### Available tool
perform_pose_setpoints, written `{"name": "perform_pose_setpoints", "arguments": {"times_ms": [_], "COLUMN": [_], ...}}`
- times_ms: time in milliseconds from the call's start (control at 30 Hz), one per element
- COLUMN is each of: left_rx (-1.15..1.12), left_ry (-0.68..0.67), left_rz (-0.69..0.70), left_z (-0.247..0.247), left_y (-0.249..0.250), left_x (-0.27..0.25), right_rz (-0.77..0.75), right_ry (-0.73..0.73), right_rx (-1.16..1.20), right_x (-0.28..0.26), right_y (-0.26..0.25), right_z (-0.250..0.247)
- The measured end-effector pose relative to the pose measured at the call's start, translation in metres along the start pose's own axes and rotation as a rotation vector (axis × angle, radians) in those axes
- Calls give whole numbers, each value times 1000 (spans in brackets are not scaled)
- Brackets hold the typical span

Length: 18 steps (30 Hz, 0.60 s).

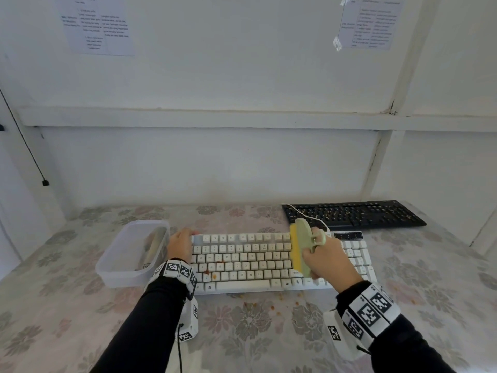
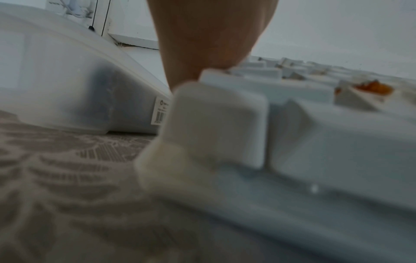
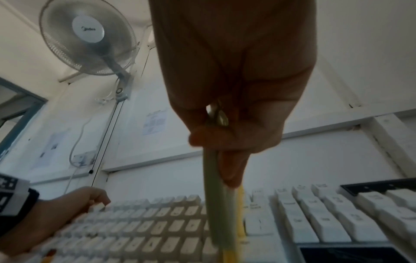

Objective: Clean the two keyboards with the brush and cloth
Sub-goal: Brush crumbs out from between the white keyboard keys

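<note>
A white keyboard [image 1: 242, 261] lies in front of me with orange-brown stains on its lower left keys [image 1: 211, 273]. My right hand [image 1: 326, 258] grips the pale green brush [image 1: 302, 246] with yellow bristles, set down on the keys right of the middle. In the right wrist view the brush [image 3: 216, 213] stands on edge against the keys. My left hand [image 1: 180, 244] holds the keyboard's left end, fingers curled over its top corner. A black keyboard [image 1: 352, 215], dotted with crumbs, lies behind on the right.
A translucent plastic box [image 1: 131, 254] holding a rolled item stands just left of the white keyboard, close to my left hand. Orange crumbs [image 1: 279, 297] lie on the flowered tablecloth before the keyboard. A white cable [image 1: 312, 218] runs over the black keyboard. The wall stands behind.
</note>
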State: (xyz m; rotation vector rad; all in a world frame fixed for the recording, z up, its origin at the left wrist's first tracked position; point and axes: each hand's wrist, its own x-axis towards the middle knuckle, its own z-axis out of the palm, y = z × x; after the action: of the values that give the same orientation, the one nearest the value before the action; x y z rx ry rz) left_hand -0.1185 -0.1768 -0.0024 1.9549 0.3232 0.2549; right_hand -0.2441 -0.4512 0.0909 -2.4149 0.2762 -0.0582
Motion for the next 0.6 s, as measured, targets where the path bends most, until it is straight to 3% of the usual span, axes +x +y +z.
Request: {"name": "perform_pose_setpoints", "arguments": {"times_ms": [167,333,400,600], "left_rx": [21,-21,-23,-115], "left_ry": [26,22,26,59], "left_rz": [53,36,33,-5], "left_z": [2,-1,1,4], "left_y": [3,6,5,9], "left_x": [-9,-9,-9,-14], "right_rz": [104,-79,-107,149], "right_ry": [-132,157,177,8], "right_rx": [-120,64,115,-3], "right_x": [-1,6,7,5], "right_y": [1,9,14,23], "right_z": [-15,-13,-9,-17]}}
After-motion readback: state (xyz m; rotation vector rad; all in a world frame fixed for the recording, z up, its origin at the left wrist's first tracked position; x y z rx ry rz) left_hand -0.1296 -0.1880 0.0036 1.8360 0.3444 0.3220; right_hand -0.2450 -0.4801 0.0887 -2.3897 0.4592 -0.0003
